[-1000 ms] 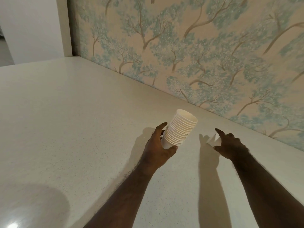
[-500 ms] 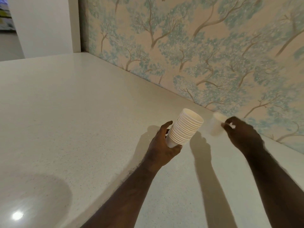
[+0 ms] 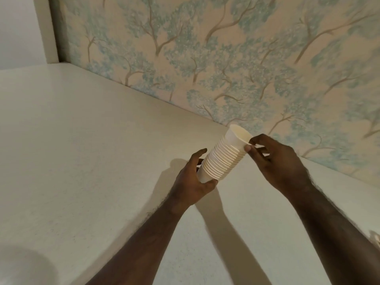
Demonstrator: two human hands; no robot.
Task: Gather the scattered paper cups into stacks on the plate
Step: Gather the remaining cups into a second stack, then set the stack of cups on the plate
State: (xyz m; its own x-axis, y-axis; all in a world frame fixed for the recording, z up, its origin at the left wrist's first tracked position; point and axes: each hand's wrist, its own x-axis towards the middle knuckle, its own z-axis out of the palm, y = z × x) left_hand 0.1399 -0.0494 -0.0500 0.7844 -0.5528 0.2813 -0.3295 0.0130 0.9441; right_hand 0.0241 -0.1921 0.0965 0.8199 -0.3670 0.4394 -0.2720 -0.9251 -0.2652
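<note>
Behind everything, wallpaper (image 3: 226,58) printed with pale blue-green trees on a beige ground, meeting a plain white wall (image 3: 20,27) at the far left corner. Below it, a speckled off-white worktop (image 3: 82,151) filling the lower frame, crossed by the shadows of both forearms. Held in the air above the worktop, near the wallpaper's foot, a tilted stack of white paper cups (image 3: 221,159), mouths leaning up and to the right. Left hand (image 3: 192,182) wrapped round the stack's bottom end, thumb under the base, fingers curled behind. At the top of the stack, one single paper cup (image 3: 238,136), partly nested and riding higher than the rest. Right hand (image 3: 275,161) pinching that cup's rim between thumb and forefinger, remaining fingers loosely bent. At the far right edge, a small pale blurred thing, possibly another cup.
</note>
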